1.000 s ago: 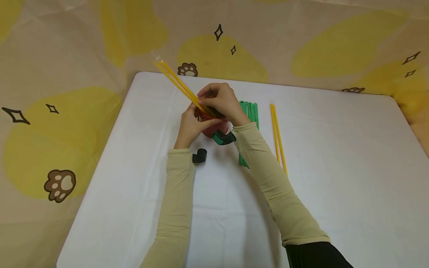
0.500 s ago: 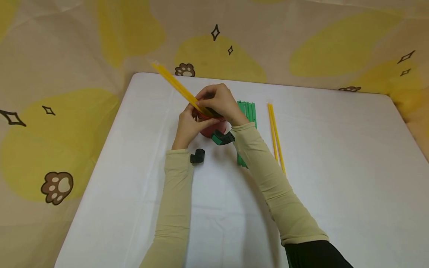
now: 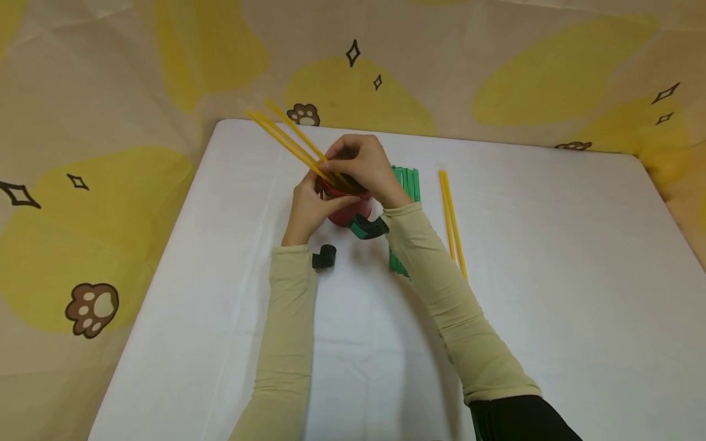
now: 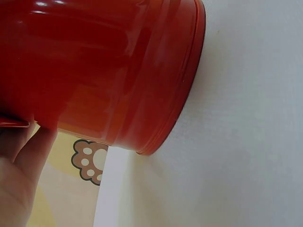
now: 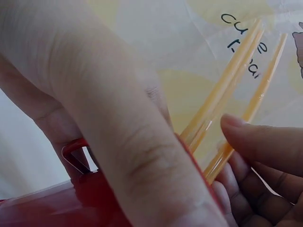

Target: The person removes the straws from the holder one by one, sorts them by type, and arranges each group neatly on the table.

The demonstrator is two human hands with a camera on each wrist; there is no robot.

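Observation:
Toward the back of the table stands a glossy red cup, its small loop handle visible in the right wrist view. My left hand grips the cup, the thumb along the rim and fingers around the far side. Several long yellow straws in clear wrapping lean out of the cup to the upper left. My right hand is over the mouth of the cup. In the right wrist view it pinches one straw between thumb and fingers, apart from the others. The lower ends are hidden by the cup.
Right of the cup lies a row of green strips, partly under the right forearm. Farther right are two yellow straws on the white table. A black wrist camera sits on the left sleeve. Patterned cloth hangs behind.
The yellow straws were bunched together half a second ago. Now one has spread to the right of the others under my right fingers. My left hand keeps its grip on the cup.

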